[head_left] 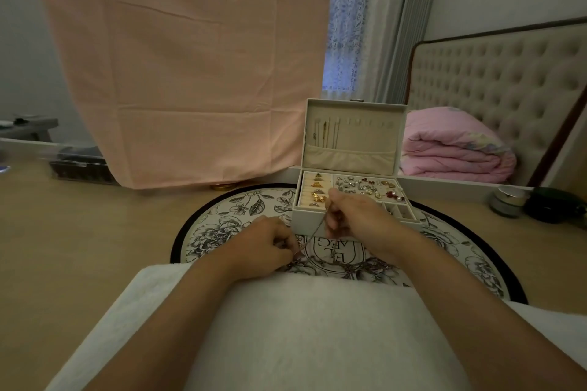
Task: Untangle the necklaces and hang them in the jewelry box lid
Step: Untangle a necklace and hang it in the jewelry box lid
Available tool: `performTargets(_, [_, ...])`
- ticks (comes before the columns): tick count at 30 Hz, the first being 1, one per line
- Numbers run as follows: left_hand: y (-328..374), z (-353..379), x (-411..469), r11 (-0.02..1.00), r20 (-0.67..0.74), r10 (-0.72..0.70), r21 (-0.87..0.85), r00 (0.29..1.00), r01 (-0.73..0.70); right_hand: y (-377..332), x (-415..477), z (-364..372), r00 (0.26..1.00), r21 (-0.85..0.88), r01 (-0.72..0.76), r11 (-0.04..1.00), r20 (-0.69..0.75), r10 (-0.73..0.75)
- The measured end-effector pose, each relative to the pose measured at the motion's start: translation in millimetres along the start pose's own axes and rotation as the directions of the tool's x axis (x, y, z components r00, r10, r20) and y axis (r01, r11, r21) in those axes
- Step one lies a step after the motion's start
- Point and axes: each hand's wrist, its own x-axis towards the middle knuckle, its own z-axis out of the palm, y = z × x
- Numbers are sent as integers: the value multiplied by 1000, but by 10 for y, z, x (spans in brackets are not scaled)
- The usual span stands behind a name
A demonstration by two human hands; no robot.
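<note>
In the head view, the left hand (263,244) pinches the necklace tangle (349,266) down on the floral mat (222,228) while the right hand (352,216), in a narrow grip, holds one chain (313,232) taut above it, likely to free it for the open jewelry box lid (352,124) just behind.

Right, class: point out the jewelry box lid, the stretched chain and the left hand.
jewelry box lid (374,136): head view, bare lining.
chain (313,233): head view, mid-span.
left hand (263,244): head view, back of hand.
</note>
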Motion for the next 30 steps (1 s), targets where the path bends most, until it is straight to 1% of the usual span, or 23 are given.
performTargets(2, [31, 8, 5, 996, -17, -8, -86, 1000, 6, -28, -8, -12, 998, 41, 32, 999, 53, -34])
performTargets(3, [49, 10, 6, 986, -38, -20, -165, 999, 14, -45, -8, -21, 997, 82, 44, 996, 64, -49])
performTargets(4, [82, 10, 1, 961, -69, -34, -276, 997, 13, -61, -10, -34, 996, 109, 57, 992, 68, -64])
performTargets(5, [105, 12, 4, 916, -107, -50, -401, 993, 3, -66, -10, -56, 995, 100, 72, 992, 65, -78])
performTargets(6, [136, 8, 5, 856, -141, -73, -516, 987, -11, -69, -5, -82, 994, 47, 95, 994, 48, -97])
performTargets(7, [173, -2, 3, 791, -165, -107, -612, 980, -16, -66, 2, -111, 991, -50, 132, 990, 24, -131])
performTargets(9, [220, -26, -1, 680, -199, -181, -733, 963, -24, -39, 29, -167, 975, -270, 206, 941, -20, -219])
performTargets(10, [218, -40, 3, 666, -234, -215, -746, 948, -32, -14, 52, -193, 967, -349, 217, 911, -48, -249])
performTargets(11, [195, -56, 16, 677, -278, -246, -735, 929, -41, 7, 69, -214, 961, -409, 210, 888, -82, -265])
performTargets(13, [145, -101, 39, 700, -352, -273, -711, 895, -66, 34, 84, -249, 946, -490, 189, 851, -140, -291])
performTargets(14, [142, -130, 45, 684, -363, -276, -724, 890, -83, 43, 92, -258, 936, -526, 183, 831, -165, -310])
performTargets(17, [182, -206, 44, 582, -338, -269, -803, 902, -127, 61, 105, -249, 905, -578, 163, 799, -235, -354])
performTargets(19, [198, -230, 32, 547, -305, -255, -828, 918, -123, 44, 93, -232, 896, -587, 135, 798, -271, -351])
performTargets(21, [206, -228, 13, 547, -272, -237, -831, 933, -103, 21, 69, -239, 917, -606, 87, 791, -262, -301])
performTargets(23, [237, -202, -1, 546, -249, -238, -834, 939, -83, 0, 37, -270, 949, -649, 32, 760, -220, -227])
performTargets(25, [272, -151, -5, 565, -248, -248, -822, 937, -68, -16, 0, -304, 981, -701, -23, 713, -153, -118])
performTargets(26, [286, -116, 2, 589, -250, -249, -806, 936, -58, -19, -17, -321, 992, -725, -65, 686, -121, -33])
performTargets(28, [307, -31, 24, 647, -247, -227, -761, 942, -43, -28, -47, -356, 986, -802, -152, 578, -84, 143])
performTargets(30, [316, 45, 62, 669, -230, -206, -742, 951, -34, -18, -50, -412, 954, -835, -234, 497, -99, 282])
